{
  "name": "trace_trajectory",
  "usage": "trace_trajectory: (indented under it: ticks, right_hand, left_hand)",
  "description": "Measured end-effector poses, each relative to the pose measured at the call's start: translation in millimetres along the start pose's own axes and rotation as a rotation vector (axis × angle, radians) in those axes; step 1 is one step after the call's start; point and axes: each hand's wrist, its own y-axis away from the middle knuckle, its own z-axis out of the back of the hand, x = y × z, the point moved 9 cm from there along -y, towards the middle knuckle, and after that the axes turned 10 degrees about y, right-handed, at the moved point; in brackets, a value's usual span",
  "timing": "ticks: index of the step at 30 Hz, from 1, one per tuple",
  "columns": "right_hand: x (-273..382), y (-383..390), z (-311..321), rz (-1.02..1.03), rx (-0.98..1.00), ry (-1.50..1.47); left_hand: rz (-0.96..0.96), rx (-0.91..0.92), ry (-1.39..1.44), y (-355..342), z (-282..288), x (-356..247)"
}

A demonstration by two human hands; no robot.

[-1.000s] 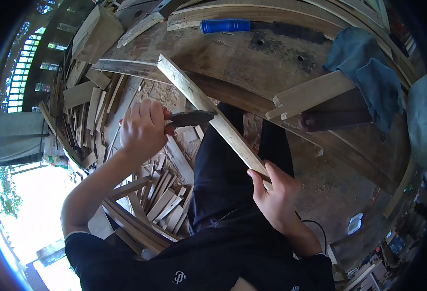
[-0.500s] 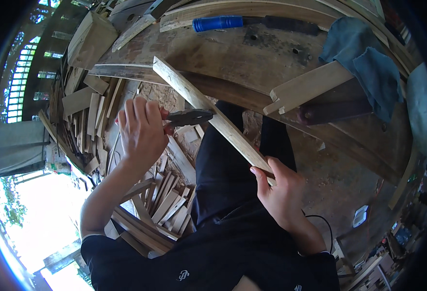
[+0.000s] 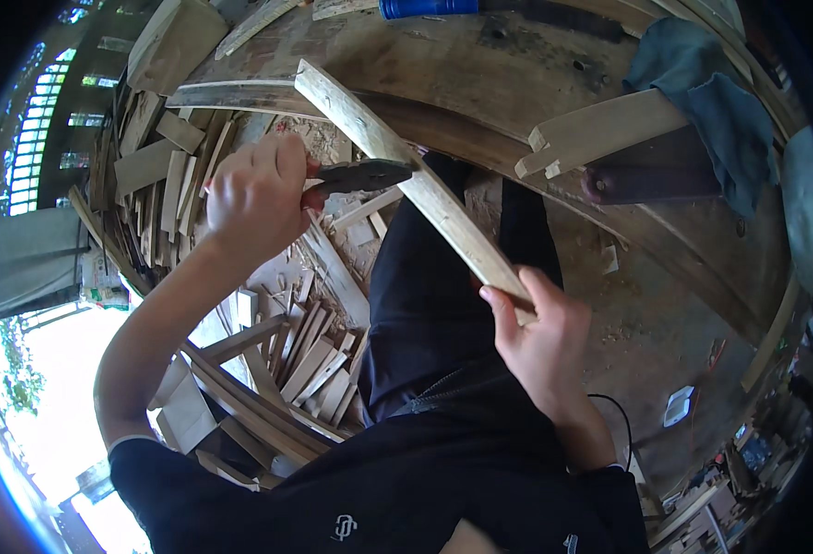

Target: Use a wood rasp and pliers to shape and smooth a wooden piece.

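Note:
My left hand [image 3: 254,194] is closed round the red handles of dark pliers [image 3: 360,175], whose jaws touch the edge of a long pale wooden strip [image 3: 453,222] near its upper middle. The strip slants across my lap from upper left to lower right. My right hand [image 3: 545,342] grips its lower end, thumb along the side. Whether the jaws bite on anything is too small to tell.
A wooden bench [image 3: 434,65] runs across the top, with a blue-handled tool [image 3: 430,7], notched board [image 3: 600,129], dark purplish piece [image 3: 651,185] and grey-blue cloth [image 3: 729,138]. Offcuts [image 3: 314,369] and shavings pile below and left. A black cable [image 3: 623,415] loops right.
Compared with half a second ago, both hands, the pliers and the strip sit higher in view, with the left hand a little further left. The bench also shifts upward in the picture.

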Motion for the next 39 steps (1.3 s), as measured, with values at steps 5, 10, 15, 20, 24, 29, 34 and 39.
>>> trace_trajectory:
  ticks: [5,10,15,20,24,29,34,39]
  right_hand:
    - [-9,-5,10,-0.022,-0.068,-0.057]
    - [-33,4,-10,-0.126,0.1,-0.231]
    - [-29,1,-34,-0.2,0.336,-0.439]
    - [-21,-1,-29,-0.173,0.3,-0.376]
    - [-19,-2,-28,-0.182,0.313,-0.378]
    - [-21,-1,-26,-0.149,0.304,-0.363]
    - [-26,-1,-20,-0.149,0.269,-0.349]
    - [-36,5,-29,-0.173,0.365,-0.296]
  left_hand:
    - [0.239,-0.064,0.254,17,-30,18]
    - [0.638,-0.084,0.852,46,-54,-9]
    - [0.65,-0.145,0.913,46,-65,-48]
    - [0.595,-0.214,0.624,40,-54,-56]
    - [0.624,-0.188,0.623,42,-54,-50]
    - [0.639,-0.17,0.771,40,-54,-43]
    - [0.619,-0.273,0.867,31,-35,-7]
    - [0.396,-0.241,0.575,-31,35,22]
